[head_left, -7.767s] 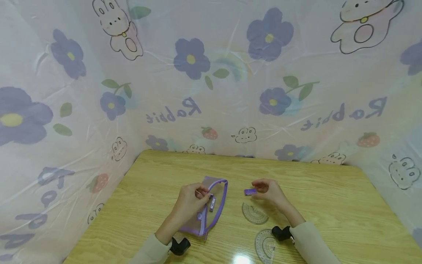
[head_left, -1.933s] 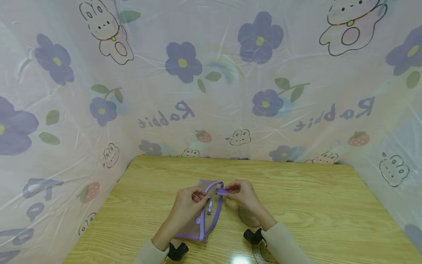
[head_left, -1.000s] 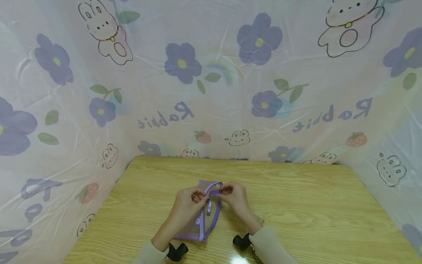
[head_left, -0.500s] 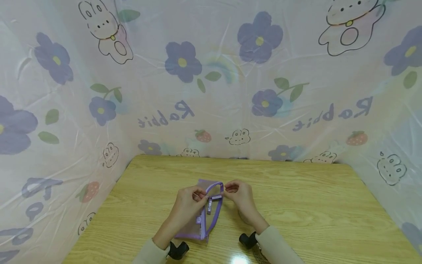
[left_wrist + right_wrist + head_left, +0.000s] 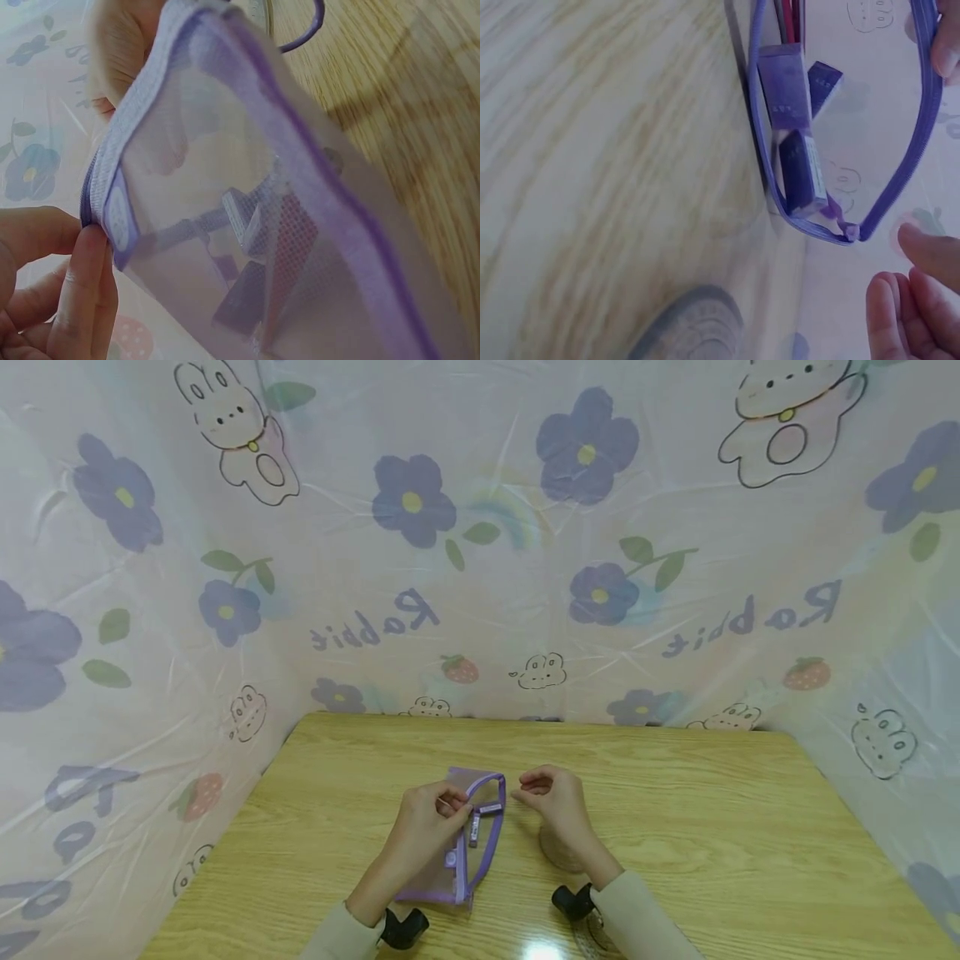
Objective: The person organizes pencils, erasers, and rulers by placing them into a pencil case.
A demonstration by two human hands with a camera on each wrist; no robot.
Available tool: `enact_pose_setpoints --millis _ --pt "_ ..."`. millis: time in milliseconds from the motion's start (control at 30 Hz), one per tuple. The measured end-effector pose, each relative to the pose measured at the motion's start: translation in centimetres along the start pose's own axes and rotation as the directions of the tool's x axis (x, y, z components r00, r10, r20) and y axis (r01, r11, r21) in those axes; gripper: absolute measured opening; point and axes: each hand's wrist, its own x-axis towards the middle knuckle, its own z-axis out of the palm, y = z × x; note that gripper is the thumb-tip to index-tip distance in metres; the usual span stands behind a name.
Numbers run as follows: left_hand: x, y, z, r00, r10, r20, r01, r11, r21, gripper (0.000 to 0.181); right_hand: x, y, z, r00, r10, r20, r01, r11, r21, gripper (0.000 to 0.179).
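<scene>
A mesh pencil case (image 5: pixel 431 878) with purple trim lies with its zip opening spread toward the right. My left hand (image 5: pixel 429 820) pinches the zipped edge of that opening between thumb and fingers. Just right of the case, my right hand (image 5: pixel 558 800) hovers with loosely bent fingers and nothing in them. Inside the mouth of the case sit small purple blocks, one lying crosswise (image 5: pixel 491 808) and one lengthwise (image 5: pixel 475 830). The right wrist view shows a purple block (image 5: pixel 802 176) near the zip's end, with red and dark sticks (image 5: pixel 788 19) behind.
A clear protractor (image 5: pixel 553 852) lies under my right wrist, partly covered. A second protractor (image 5: pixel 588 937) is nearer the front, mostly hidden by the sleeve and black wrist camera (image 5: pixel 573 902). Printed cloth (image 5: pixel 487 610) rises behind the wooden table (image 5: pixel 675 827).
My right hand carried a purple block from the right into the case's opening, let it go there, and drew back to the right. My left hand kept its pinch on the edge.
</scene>
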Motion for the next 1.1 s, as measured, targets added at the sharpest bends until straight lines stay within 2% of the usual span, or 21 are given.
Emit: enact_pose_setpoints --millis 233,500,800,1100 --pt "-0.1 0.0 0.0 1.000 -0.003 0.002 0.003 1.000 0.001 0.005 0.1 -0.4 -0.7 1.000 0.014 0.015 -0.014 1.000 0.017 0.018" --pt "-0.1 -0.1 0.0 1.000 0.000 0.001 0.000 1.000 0.001 0.004 0.0 -0.8 -2.0 0.986 0.138 0.092 -0.144 0.988 0.052 0.021" --pt "-0.1 0.1 0.0 1.000 0.009 0.007 -0.009 1.000 0.004 0.004 -0.3 -1.4 -3.7 0.981 0.110 0.158 -0.114 0.993 0.021 0.027" --pt "-0.1 0.3 0.0 1.000 -0.004 0.017 0.004 1.000 -0.005 0.004 -0.3 -0.9 -4.5 0.979 0.106 0.171 -0.109 0.994 0.004 0.026"
